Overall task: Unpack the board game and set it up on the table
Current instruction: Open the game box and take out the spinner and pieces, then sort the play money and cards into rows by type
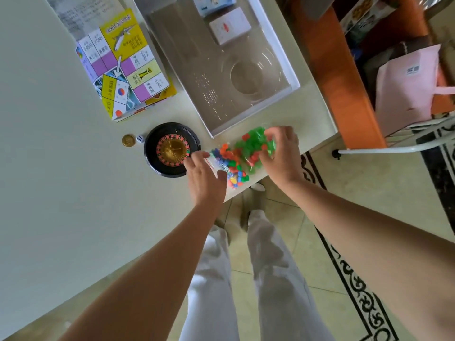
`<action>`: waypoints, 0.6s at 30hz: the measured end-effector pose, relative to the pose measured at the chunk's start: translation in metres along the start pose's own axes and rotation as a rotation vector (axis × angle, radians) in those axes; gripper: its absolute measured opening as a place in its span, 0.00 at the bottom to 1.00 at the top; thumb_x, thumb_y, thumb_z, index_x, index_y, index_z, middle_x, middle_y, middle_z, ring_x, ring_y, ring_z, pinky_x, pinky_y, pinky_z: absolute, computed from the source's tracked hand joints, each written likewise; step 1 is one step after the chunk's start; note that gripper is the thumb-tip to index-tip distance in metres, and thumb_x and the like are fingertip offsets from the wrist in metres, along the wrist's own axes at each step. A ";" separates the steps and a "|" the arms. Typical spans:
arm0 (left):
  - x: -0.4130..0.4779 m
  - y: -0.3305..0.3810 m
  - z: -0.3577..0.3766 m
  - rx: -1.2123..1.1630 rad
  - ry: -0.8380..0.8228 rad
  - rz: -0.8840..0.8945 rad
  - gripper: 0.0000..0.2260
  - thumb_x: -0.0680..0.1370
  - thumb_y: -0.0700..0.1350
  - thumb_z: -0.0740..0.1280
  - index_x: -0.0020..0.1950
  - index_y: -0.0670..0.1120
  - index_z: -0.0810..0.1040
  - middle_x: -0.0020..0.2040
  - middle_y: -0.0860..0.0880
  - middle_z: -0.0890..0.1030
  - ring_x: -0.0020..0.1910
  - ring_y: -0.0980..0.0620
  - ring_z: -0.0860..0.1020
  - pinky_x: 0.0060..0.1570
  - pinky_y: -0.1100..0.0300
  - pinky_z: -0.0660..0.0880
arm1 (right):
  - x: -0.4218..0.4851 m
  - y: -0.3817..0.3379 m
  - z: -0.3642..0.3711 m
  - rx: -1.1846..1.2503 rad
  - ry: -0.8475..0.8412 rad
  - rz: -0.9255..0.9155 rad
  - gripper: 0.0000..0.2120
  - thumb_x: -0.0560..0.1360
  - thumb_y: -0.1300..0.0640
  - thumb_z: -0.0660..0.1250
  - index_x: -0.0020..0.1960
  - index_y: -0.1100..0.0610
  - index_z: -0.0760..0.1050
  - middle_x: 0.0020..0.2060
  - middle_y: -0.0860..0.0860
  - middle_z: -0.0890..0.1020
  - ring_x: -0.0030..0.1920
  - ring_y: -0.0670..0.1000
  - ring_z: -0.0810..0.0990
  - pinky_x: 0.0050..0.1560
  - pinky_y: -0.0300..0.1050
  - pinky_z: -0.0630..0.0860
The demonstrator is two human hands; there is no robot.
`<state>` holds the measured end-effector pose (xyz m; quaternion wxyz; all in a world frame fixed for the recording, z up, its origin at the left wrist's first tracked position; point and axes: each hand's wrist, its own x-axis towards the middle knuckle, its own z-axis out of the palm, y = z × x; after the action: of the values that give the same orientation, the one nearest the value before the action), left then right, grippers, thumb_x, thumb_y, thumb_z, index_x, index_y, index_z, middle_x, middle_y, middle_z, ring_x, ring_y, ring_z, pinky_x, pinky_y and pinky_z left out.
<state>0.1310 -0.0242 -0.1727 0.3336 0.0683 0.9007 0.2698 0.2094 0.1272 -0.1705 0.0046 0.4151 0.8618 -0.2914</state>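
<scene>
Pieces bag, R hand gripping it, L hand touching edge

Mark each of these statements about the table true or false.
1. The right hand grips the bag of green and red pieces. True.
2. The game board lies fully unfolded. False: it is folded up, lying beside the box tray.
3. The die lies between the gold coin and the roulette wheel. True.
4. The roulette wheel sits inside the box tray. False: it stands on the table, outside the tray.
5. The box tray holds no cards. False: two card decks lie in it.
</scene>
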 end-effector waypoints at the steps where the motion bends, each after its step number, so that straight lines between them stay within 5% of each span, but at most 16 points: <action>1: -0.002 -0.002 -0.002 0.053 -0.067 0.061 0.21 0.74 0.40 0.69 0.66 0.46 0.69 0.64 0.45 0.67 0.59 0.46 0.73 0.55 0.54 0.74 | -0.002 -0.002 0.001 -0.015 -0.074 -0.047 0.16 0.72 0.63 0.68 0.59 0.58 0.73 0.57 0.53 0.74 0.55 0.51 0.72 0.53 0.43 0.71; 4: -0.003 -0.003 -0.011 0.222 -0.377 0.148 0.25 0.77 0.44 0.67 0.73 0.49 0.65 0.71 0.47 0.66 0.67 0.47 0.69 0.62 0.52 0.71 | -0.003 -0.013 0.001 -0.122 -0.351 -0.076 0.18 0.75 0.59 0.67 0.64 0.57 0.73 0.64 0.53 0.72 0.64 0.54 0.70 0.62 0.49 0.71; 6: 0.000 -0.002 -0.016 0.286 -0.442 0.154 0.26 0.78 0.46 0.65 0.75 0.49 0.62 0.73 0.48 0.65 0.70 0.47 0.67 0.66 0.52 0.68 | 0.003 -0.019 -0.002 -0.148 -0.422 -0.031 0.18 0.75 0.59 0.66 0.65 0.56 0.73 0.65 0.52 0.71 0.64 0.53 0.71 0.63 0.49 0.71; 13: 0.023 0.020 -0.048 0.161 -0.288 0.199 0.10 0.79 0.43 0.62 0.56 0.50 0.80 0.59 0.49 0.78 0.51 0.51 0.80 0.51 0.52 0.79 | 0.046 -0.046 -0.014 0.032 -0.309 -0.010 0.07 0.74 0.61 0.65 0.49 0.53 0.80 0.46 0.47 0.84 0.44 0.47 0.80 0.48 0.45 0.77; 18: 0.067 0.053 -0.071 0.149 -0.169 0.267 0.10 0.78 0.41 0.63 0.55 0.49 0.80 0.54 0.49 0.79 0.52 0.49 0.78 0.50 0.54 0.76 | 0.102 -0.068 -0.015 0.141 -0.343 -0.092 0.09 0.74 0.64 0.64 0.49 0.54 0.80 0.41 0.46 0.83 0.42 0.47 0.80 0.48 0.48 0.78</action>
<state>0.0309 0.0095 -0.1380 0.3634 0.2342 0.8699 0.2376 0.0968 0.1748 -0.1493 0.1088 0.3190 0.8439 -0.4173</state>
